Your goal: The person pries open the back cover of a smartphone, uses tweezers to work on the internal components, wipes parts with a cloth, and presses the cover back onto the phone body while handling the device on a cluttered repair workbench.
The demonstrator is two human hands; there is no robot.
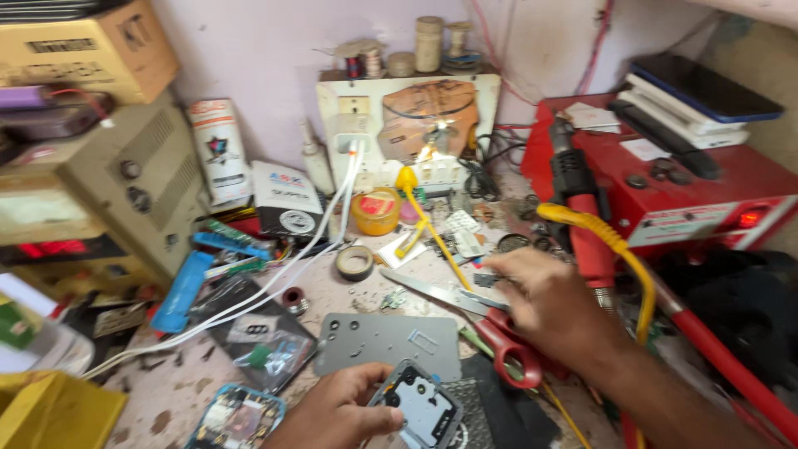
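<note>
Left hand [337, 411] low at the bottom edge, curled around an opened phone [420, 407] — thumb on top, fingers under, gripping tight. Phone tilted, dark inside with small parts showing, resting partly over a grey metal plate [374, 341].

Right hand [549, 303] reaching in from the right, over the middle of the messy table [166, 399]. Blurry (moving fast), fingers bent and close together near some tiny bits on the table; hard to tell whether pinching anything. Red-handled scissors [490, 324] lying just under that hand, blades pointing left, touching the table.

Second open phone [237, 416] with a blue rim down at the bottom left, near the left hand but apart from it. Clear plastic bag [266, 345] with little parts just beside the plate. White cables [283, 270] running across the table up to a white power board [399, 125] at the wall. Yellow tape roll [376, 212] and a small dark tape roll [355, 262] between the board and the plate. Blue tool [183, 291] lying to the left. Red machine [690, 191] on the right — yellow hose [615, 245] curling out in front of it, stack of phones [694, 100] on top.
</note>
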